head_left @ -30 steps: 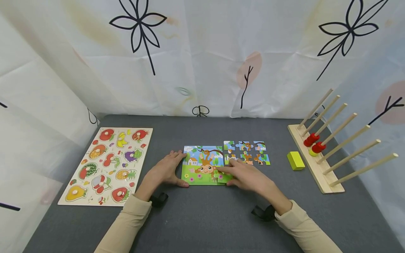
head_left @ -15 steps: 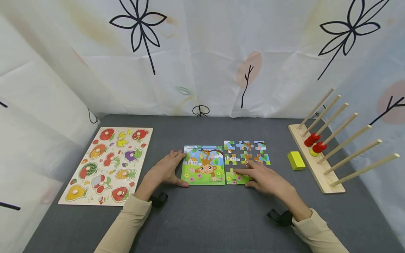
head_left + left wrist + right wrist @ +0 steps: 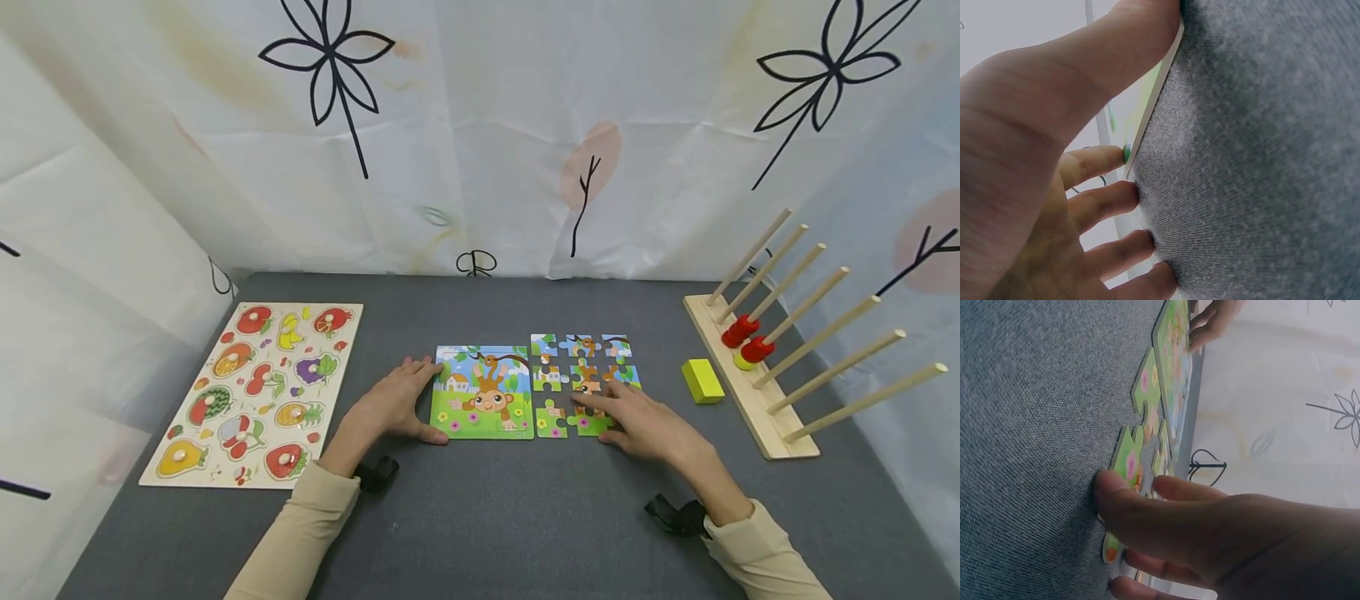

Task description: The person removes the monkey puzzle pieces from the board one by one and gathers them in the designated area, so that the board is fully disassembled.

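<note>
My left hand point(image 3: 396, 402) lies at the left side of the monkey puzzle board point(image 3: 480, 392). Its thumb and index finger touch the board's edge, and the other fingers are spread on the cloth in the left wrist view. My right hand point(image 3: 643, 423) pinches a green puzzle piece point(image 3: 1127, 456) between thumb and index finger in the right wrist view. Its other fingertips rest low, close to another piece point(image 3: 1112, 547) partly hidden under the hand. A flowered corner piece point(image 3: 551, 421) lies left of the pinched one. Several more jigsaw pieces point(image 3: 547, 378) lie in rows beyond.
A fruit peg puzzle point(image 3: 258, 392) lies at the left. On the right stand a yellow block point(image 3: 702, 382) and a wooden rack point(image 3: 750, 383) with slanted pegs, some carrying red rings point(image 3: 738, 332). Grey cloth point(image 3: 495, 517) covers the table; a printed curtain point(image 3: 480, 167) hangs behind.
My right hand has slid right from the board's lower right corner with puzzle pieces. The bottom pieces now lie apart, with a gap between them. The left hand has stayed still.
</note>
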Demonstrator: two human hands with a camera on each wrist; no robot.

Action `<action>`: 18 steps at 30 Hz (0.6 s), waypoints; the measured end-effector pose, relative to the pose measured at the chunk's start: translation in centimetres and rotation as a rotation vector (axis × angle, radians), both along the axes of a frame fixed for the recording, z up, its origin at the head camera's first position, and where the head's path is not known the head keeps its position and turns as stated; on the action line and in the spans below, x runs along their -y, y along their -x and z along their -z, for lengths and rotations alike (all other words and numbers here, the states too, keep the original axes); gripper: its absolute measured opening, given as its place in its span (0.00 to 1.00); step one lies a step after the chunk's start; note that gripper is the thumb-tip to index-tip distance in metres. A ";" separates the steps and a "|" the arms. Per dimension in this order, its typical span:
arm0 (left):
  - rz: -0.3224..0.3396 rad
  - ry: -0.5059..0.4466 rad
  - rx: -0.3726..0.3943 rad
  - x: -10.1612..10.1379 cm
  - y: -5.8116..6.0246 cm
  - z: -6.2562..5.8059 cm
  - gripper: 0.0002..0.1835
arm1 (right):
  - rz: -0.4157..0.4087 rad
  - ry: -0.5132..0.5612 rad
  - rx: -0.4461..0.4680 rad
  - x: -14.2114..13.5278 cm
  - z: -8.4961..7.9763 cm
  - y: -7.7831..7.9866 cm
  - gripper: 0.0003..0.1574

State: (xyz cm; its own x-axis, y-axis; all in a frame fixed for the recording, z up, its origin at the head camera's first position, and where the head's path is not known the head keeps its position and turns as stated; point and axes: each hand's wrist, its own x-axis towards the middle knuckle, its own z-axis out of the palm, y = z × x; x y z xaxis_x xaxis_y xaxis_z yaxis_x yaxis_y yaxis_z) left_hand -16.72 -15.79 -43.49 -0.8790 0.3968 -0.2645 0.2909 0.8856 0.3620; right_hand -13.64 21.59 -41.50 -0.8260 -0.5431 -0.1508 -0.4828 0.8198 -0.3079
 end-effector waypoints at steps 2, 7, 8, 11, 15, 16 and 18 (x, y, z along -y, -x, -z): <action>0.000 0.001 0.002 0.0 0.0 0.0 0.63 | 0.010 0.006 0.015 0.0 0.1 0.0 0.34; -0.005 0.000 0.004 0.0 0.0 0.1 0.62 | 0.020 0.013 0.042 0.1 0.1 0.1 0.30; -0.006 -0.001 0.005 0.0 0.0 0.0 0.62 | 0.020 0.013 0.044 0.1 0.1 0.1 0.29; -0.008 -0.001 0.006 0.0 0.0 0.0 0.62 | 0.019 0.013 0.049 0.2 0.0 0.1 0.28; -0.006 -0.004 0.005 0.0 0.0 0.0 0.62 | 0.012 0.030 0.052 0.2 0.0 0.1 0.28; -0.004 -0.005 0.005 0.0 0.0 0.0 0.62 | 0.008 0.035 0.051 0.2 0.0 0.1 0.28; -0.003 -0.007 0.004 0.0 0.0 0.0 0.62 | 0.004 0.039 0.048 0.2 0.0 0.0 0.29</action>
State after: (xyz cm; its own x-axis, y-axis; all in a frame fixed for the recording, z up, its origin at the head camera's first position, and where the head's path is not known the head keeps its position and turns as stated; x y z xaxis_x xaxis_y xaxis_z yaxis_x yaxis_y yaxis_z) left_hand -16.68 -15.78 -43.52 -0.8792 0.3957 -0.2656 0.2864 0.8842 0.3691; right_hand -13.69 21.40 -41.52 -0.8205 -0.5462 -0.1686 -0.4638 0.8085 -0.3623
